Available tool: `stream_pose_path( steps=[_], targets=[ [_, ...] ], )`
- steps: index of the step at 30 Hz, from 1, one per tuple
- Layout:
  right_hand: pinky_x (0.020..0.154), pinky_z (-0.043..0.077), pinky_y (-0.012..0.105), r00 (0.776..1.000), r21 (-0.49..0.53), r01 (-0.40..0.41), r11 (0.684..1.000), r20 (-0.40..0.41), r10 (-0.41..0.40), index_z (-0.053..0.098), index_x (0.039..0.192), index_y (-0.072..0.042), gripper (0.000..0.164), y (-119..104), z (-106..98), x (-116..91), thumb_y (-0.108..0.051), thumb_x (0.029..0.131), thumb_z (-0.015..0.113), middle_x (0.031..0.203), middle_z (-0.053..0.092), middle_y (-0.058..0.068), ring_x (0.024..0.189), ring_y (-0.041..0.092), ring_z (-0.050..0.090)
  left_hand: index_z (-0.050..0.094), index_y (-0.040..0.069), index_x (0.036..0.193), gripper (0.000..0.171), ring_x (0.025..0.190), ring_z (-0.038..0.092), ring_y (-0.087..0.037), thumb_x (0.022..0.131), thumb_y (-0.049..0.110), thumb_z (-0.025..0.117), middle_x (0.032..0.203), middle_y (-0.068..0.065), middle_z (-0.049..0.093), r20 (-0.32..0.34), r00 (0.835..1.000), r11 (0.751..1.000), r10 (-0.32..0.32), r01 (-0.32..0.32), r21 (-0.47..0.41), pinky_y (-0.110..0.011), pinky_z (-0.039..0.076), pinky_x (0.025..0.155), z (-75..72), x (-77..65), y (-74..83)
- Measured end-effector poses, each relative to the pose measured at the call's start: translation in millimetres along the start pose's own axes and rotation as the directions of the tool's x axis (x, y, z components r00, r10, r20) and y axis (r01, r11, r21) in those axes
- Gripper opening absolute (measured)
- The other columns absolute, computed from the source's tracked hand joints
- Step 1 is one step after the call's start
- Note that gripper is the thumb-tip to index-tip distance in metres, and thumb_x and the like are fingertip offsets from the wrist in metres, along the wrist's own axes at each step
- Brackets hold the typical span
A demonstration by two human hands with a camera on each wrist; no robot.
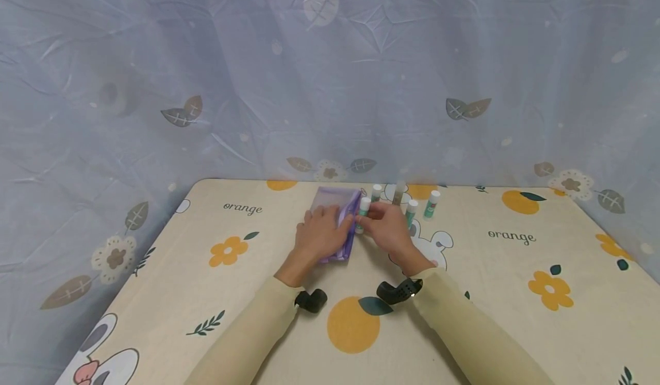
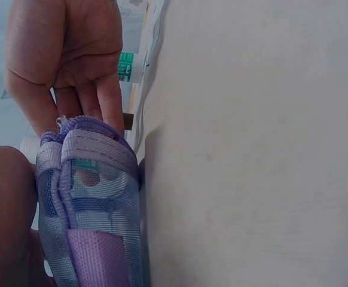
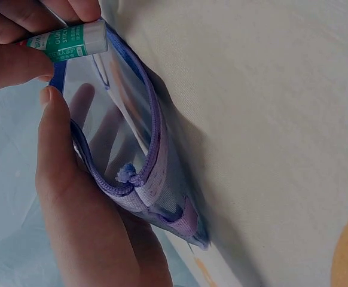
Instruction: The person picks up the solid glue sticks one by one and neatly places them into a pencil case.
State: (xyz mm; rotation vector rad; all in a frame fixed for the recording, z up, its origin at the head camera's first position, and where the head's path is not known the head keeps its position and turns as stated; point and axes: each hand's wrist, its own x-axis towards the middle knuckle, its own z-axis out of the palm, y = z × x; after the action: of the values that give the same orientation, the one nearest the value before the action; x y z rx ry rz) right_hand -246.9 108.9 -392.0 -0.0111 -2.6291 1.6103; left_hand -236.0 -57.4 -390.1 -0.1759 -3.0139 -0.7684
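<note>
A purple mesh zip pouch (image 1: 336, 197) lies on the table with its mouth gaping toward the right. My left hand (image 1: 321, 233) holds it from above, the fingers spread over the mesh and the thumb along the zipper edge. The right hand (image 1: 387, 227) pinches a green-labelled glue stick (image 3: 66, 43) with a white cap. One end of this stick overlaps the pouch's opening in the right wrist view. Through the mesh, fingers of the left hand (image 3: 81, 215) show faintly.
Beyond the right hand stand more glue sticks, including one at the back (image 1: 376, 192), a near one (image 1: 411, 212) and one farther right (image 1: 432, 204). A brownish slim tube (image 1: 398, 193) is among them. The patterned tablecloth (image 1: 247, 305) reaches back to a hanging curtain (image 1: 330, 75).
</note>
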Motion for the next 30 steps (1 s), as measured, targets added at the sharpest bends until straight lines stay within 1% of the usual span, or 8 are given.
stream_pose_path(
  steps=[5,11,14,17,20,25,27,30],
  targets=[
    [0.091,0.058,0.033,1.0,0.024,-0.009,1.0,0.009,0.009,0.074,0.13,-0.006,0.035,-0.4,0.4,-1.0,-0.019,0.097,0.078,0.122,0.077,0.017,0.116,0.03,0.07,0.049,0.012,0.158,0.068,0.142,0.049,-0.045,0.109,0.058,0.04,0.155,-0.02,0.054,0.0,1.0,1.0,-0.003,0.003,-0.003,-0.067,0.042,0.113,0.4,-0.1,-0.4],
    [0.079,0.056,0.022,1.0,0.095,0.001,0.995,0.029,-0.004,0.073,0.129,0.0,0.035,1.1,2.5,-1.0,-0.015,0.098,0.076,0.118,0.079,0.02,0.101,0.02,0.074,0.051,0.012,0.156,0.067,0.14,0.05,-0.044,0.109,0.059,0.04,0.152,-0.02,0.056,-0.008,1.0,1.0,-0.011,0.011,0.0,-0.065,0.043,0.111,1.0,0.1,-0.5],
    [0.079,0.057,0.021,0.999,0.135,-0.013,0.991,0.044,0.007,0.072,0.131,0.001,0.035,1.9,3.7,0.2,-0.014,0.099,0.074,0.12,0.078,0.021,0.098,0.016,0.074,0.051,0.012,0.156,0.067,0.14,0.05,-0.044,0.109,0.059,0.041,0.151,-0.02,0.056,-0.009,1.0,1.0,-0.013,0.013,0.0,-0.065,0.043,0.11,0.7,-0.3,0.1],
    [0.084,0.061,0.026,0.998,0.178,-0.044,0.983,0.058,0.034,0.07,0.132,0.003,0.037,2.7,5.6,2.1,-0.013,0.1,0.072,0.123,0.077,0.023,0.102,0.021,0.076,0.051,0.013,0.156,0.067,0.139,0.05,-0.043,0.109,0.059,0.04,0.151,-0.02,0.056,-0.007,1.0,1.0,-0.013,0.013,0.003,-0.064,0.043,0.11,0.3,-0.3,0.8],
    [0.083,0.061,0.024,0.997,0.202,-0.062,0.977,0.063,0.051,0.07,0.131,0.004,0.036,3.3,7.6,4.0,-0.013,0.1,0.072,0.123,0.077,0.024,0.105,0.023,0.077,0.051,0.013,0.156,0.068,0.138,0.051,-0.043,0.109,0.06,0.04,0.151,-0.019,0.056,-0.005,1.0,1.0,-0.011,0.011,0.006,-0.064,0.043,0.11,0.3,0.1,1.0],
    [0.076,0.056,0.019,0.996,0.201,-0.058,0.978,0.071,0.045,0.074,0.121,0.004,0.029,5.5,9.6,5.9,-0.014,0.099,0.072,0.117,0.079,0.02,0.092,0.012,0.073,0.05,0.012,0.156,0.068,0.138,0.05,-0.043,0.109,0.06,0.04,0.151,-0.019,0.056,-0.007,1.0,1.0,-0.007,0.007,0.007,-0.065,0.043,0.11,0.1,-0.6,0.6],
    [0.076,0.056,0.02,0.996,0.207,-0.064,0.976,0.081,0.048,0.075,0.117,0.003,0.026,6.3,10.3,6.2,-0.015,0.098,0.073,0.115,0.08,0.019,0.088,0.01,0.07,0.05,0.012,0.156,0.068,0.138,0.051,-0.043,0.109,0.06,0.04,0.151,-0.019,0.056,-0.009,1.0,1.0,-0.006,0.006,0.009,-0.065,0.043,0.11,-0.1,-1.0,0.6],
    [0.08,0.06,0.023,0.992,0.24,-0.089,0.967,0.105,0.066,0.075,0.119,0.002,0.027,6.6,12.0,6.5,-0.014,0.098,0.073,0.116,0.08,0.017,0.088,0.009,0.07,0.05,0.012,0.156,0.067,0.137,0.051,-0.043,0.109,0.058,0.04,0.152,-0.019,0.056,-0.009,1.0,1.0,-0.005,0.005,0.008,-0.065,0.043,0.11,-0.2,-1.0,0.5]
  ],
)
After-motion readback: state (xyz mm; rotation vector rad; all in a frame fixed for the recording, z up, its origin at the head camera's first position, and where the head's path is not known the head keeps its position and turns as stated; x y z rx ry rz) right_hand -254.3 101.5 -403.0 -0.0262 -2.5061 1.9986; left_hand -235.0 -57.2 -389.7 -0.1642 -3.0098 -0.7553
